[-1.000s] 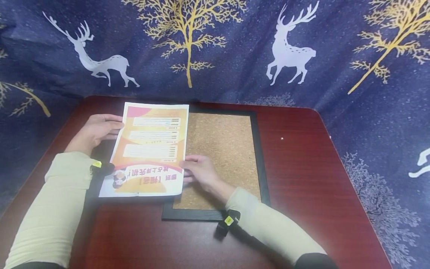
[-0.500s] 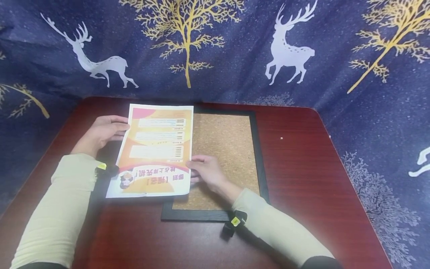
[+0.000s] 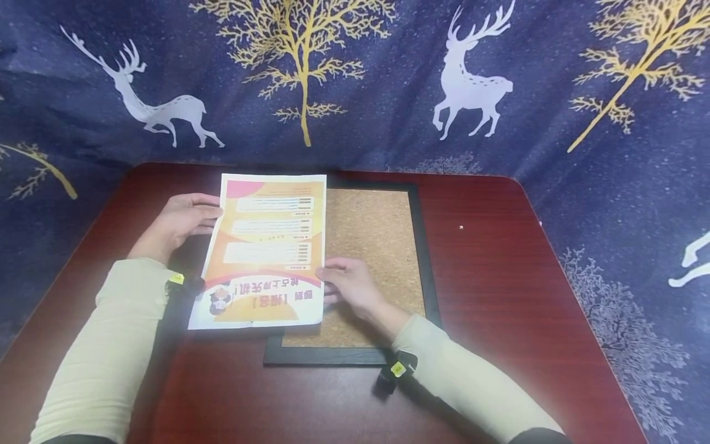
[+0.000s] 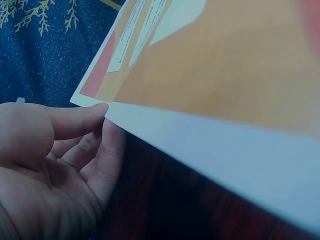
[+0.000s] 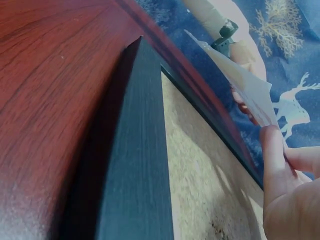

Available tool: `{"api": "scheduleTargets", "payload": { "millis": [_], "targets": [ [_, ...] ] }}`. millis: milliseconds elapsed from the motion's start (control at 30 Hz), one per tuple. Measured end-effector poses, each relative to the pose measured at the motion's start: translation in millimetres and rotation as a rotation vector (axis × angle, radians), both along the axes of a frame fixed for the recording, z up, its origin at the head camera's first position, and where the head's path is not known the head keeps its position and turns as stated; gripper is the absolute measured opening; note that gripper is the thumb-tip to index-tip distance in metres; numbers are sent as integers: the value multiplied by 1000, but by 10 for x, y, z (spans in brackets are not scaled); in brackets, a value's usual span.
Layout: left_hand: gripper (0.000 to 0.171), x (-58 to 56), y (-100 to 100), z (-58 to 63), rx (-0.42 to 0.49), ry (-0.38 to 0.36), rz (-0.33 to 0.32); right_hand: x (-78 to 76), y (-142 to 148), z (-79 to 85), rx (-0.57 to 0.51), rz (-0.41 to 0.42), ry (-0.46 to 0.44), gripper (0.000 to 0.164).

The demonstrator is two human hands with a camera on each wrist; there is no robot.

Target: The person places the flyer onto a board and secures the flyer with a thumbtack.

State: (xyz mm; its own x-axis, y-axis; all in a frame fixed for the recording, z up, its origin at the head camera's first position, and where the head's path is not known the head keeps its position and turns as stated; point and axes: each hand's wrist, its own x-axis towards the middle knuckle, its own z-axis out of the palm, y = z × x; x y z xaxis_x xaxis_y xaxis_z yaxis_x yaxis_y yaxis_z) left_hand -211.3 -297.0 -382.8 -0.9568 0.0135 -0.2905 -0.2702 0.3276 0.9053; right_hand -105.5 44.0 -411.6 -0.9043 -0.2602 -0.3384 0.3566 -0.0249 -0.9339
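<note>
- Though gripped and raised off the dark red wooden table (image 3: 505, 296), not yet laid flat or let go: by judgement, lifting done, releasing left
- Pinching a rectangular white-bordered paper sheet (image 3: 267, 251) printed orange, yellow and pink, by its left edge with the left hand (image 3: 185, 221), by its right edge with the right hand (image 3: 354, 285)
- Overlapping, from above, the left part of a rectangular tan black-framed corkboard (image 3: 383, 240)
- Looking thin and slightly bowed, with white text boxes, upside-down characters toward the near end
</note>
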Motion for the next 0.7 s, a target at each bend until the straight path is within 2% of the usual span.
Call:
{"api": "scheduleTargets", "payload": {
  "millis": [433, 700],
  "targets": [
    [50, 0, 107, -62, 38, -17, -4, 26, 125, -12, 2, -20, -7, 27],
    [50, 16, 196, -36, 50, -4, -6, 64, 210, 38, 9, -13, -1, 26]
  ]
}}
